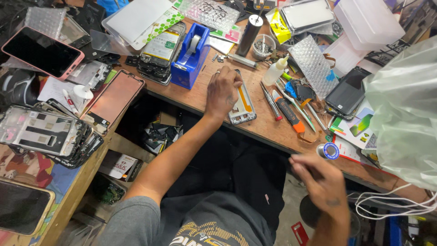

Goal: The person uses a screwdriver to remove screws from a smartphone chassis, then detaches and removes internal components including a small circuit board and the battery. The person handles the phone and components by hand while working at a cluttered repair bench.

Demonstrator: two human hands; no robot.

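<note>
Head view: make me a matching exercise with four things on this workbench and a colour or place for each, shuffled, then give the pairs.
Things:
1. Tape dispenser
2. Phone frame
3. Squeeze bottle
4. Phone with pink case

Descriptions:
A. under the left hand
B. far left, dark screen up
C. blue, left of the left hand
D. white, among the hand tools

Pairs: 1-C, 2-A, 3-D, 4-B
</note>
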